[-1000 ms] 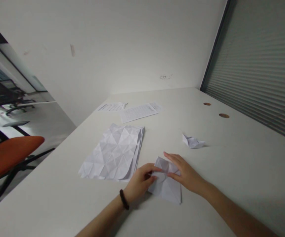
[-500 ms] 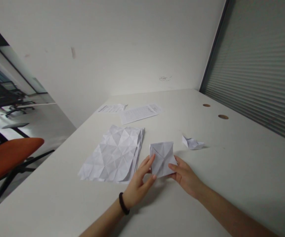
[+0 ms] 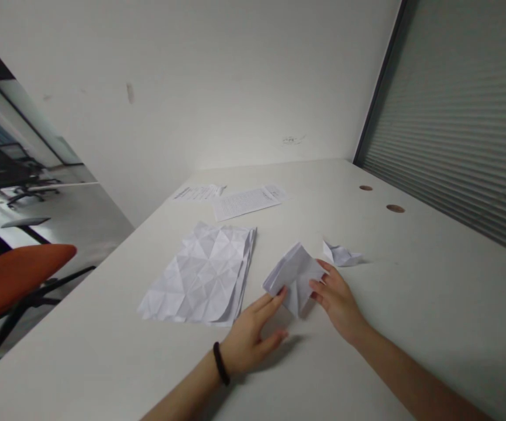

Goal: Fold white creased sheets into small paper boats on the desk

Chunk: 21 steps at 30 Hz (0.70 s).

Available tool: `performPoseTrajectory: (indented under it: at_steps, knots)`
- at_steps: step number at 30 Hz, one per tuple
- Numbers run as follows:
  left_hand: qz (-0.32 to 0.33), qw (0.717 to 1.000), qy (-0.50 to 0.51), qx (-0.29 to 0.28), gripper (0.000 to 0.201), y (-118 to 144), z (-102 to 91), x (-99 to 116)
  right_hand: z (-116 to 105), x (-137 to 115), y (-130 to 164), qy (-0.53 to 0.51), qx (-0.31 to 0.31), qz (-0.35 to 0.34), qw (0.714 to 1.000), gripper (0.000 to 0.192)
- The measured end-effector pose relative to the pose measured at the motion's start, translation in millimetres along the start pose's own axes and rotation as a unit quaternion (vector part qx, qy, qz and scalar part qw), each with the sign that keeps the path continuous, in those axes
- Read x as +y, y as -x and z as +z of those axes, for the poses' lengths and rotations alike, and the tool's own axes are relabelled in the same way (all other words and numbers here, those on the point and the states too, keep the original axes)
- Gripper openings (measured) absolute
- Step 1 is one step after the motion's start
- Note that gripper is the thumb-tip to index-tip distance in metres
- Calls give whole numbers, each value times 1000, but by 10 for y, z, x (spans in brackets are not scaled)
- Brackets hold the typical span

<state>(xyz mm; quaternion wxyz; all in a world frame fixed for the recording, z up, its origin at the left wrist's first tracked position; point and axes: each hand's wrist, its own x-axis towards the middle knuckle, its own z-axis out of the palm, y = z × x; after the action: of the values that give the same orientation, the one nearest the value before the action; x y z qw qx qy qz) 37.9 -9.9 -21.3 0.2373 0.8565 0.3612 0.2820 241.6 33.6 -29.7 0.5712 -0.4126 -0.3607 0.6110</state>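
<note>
Paper fold held up between two hands

Fold (image 3: 295, 273) of creased white paper, lifted off the table (image 3: 410, 304) and tilted, near the middle toward the near edge. Right hand (image 3: 338, 298) pinching its right side, thumb and fingers closed on the paper. Left hand (image 3: 253, 336), black band on the wrist, open with fingers stretched out, fingertips touching the fold's lower left corner, gripping nothing. Stack (image 3: 202, 275) of creased sheets lying flat just left of the fold, toward the left edge. Small folded boat (image 3: 341, 255) just beyond the right hand, apart from the fold. Two printed sheets (image 3: 246, 200) farther back, near the far edge by the wall. Two round holes (image 3: 395, 208) close to the right edge. Orange chair (image 3: 11, 278) off the left edge.
</note>
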Motion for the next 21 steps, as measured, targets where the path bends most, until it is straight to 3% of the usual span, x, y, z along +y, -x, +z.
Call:
performPoseTrajectory:
  at_steps: [3,6,9,12,14,16,17,19,21]
  knots:
    - [6,1000,-13,27,63,12,-7,-4,62,-15,51,-59,-62,80,993,46]
    - [21,999,-39,1,67,2,-15,4,116,13,98,-8,-149,107,983,42]
    - [35,997,-54,-37,67,-15,-17,19,101,62,97,97,-131,29,986,36]
    - [18,999,-44,15,46,-16,-25,27,-12,54,44,219,-37,-116,968,25]
    - [-7,995,-28,99,30,-10,-41,23,-107,4,3,299,22,-232,925,14]
    - [-25,984,-22,172,28,-7,-62,13,-178,-53,-29,371,-18,-323,871,2]
    - [-27,981,-28,189,33,-9,-71,6,-198,-74,-39,410,-46,-342,844,5]
    - [-22,985,-60,162,48,-21,-80,-11,-207,-86,-48,491,-120,-333,796,19]
    - [-14,992,-99,75,58,-38,-70,-28,-190,-70,-44,555,-188,-291,756,30]
